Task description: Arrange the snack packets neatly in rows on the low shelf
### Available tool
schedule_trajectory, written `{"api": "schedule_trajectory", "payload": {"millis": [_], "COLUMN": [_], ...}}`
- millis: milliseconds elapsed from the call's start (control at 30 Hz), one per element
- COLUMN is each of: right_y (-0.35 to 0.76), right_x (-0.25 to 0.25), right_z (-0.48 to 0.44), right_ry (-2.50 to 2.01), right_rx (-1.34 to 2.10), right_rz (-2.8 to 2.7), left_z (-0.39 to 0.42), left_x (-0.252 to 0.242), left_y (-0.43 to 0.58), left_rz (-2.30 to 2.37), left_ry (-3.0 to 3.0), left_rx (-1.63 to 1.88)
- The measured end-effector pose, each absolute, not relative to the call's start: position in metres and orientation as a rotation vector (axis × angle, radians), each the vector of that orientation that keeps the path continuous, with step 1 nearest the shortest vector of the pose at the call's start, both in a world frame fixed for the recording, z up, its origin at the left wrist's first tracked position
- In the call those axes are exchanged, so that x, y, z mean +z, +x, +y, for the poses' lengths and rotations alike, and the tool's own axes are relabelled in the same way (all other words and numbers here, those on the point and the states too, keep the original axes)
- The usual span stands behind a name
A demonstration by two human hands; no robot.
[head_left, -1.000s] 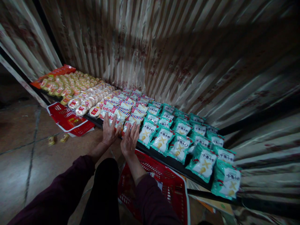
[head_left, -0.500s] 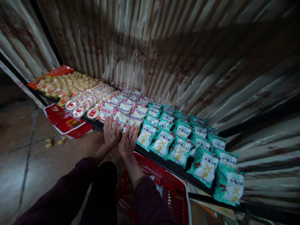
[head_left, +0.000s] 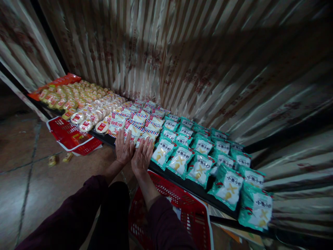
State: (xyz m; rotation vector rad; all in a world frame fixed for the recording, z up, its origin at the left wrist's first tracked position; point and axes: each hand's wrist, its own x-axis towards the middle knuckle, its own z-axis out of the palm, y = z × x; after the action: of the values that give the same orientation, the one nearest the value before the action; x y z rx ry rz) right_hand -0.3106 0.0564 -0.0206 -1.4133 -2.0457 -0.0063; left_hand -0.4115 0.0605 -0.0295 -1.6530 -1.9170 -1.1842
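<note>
My left hand (head_left: 124,147) lies with fingers stretched out against the front of the white snack bags (head_left: 133,129), which have red lettering and striped tops. Beside it, nearly touching, my right hand (head_left: 142,154) rests its extended fingers on the front bag of the neighbouring row. Neither hand is wrapped around a bag. To the right of my hands stand rows of green snack bags (head_left: 180,160). Round wrapped snacks (head_left: 102,126) sit left of the white bags. All of these rest on a long dark shelf (head_left: 175,175); my fingers hide the lower parts of the front white bags.
A red basket (head_left: 208,222) stands under the shelf by my right arm, and another red basket (head_left: 56,126) is at the left. Yellow-wrapped snacks (head_left: 69,113) and an orange bag (head_left: 61,81) fill the far left end. Two small packets (head_left: 52,160) lie on the tiled floor. Pleated curtain (head_left: 166,55) hangs behind.
Both hands stay in nearly the same place against the white bags. The view has shifted very slightly; no bag has visibly been moved.
</note>
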Motion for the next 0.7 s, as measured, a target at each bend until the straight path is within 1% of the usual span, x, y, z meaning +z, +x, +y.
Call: {"api": "schedule_trajectory", "payload": {"millis": [367,700], "right_y": [-0.3064,-0.3053], "right_x": [-0.0216,-0.0228], "right_z": [0.0586,0.0599], "right_ry": [-1.369,-1.385], "right_rx": [-0.056,-0.049], "right_rz": [-2.024,-2.021], "left_z": [0.0656,0.0684], "left_x": [-0.035,-0.0295], "left_y": [-0.4082,-0.405], "left_rz": [-1.962,-2.059], "left_ry": [-1.593,-1.518], "left_rx": [-1.222,-1.274]}}
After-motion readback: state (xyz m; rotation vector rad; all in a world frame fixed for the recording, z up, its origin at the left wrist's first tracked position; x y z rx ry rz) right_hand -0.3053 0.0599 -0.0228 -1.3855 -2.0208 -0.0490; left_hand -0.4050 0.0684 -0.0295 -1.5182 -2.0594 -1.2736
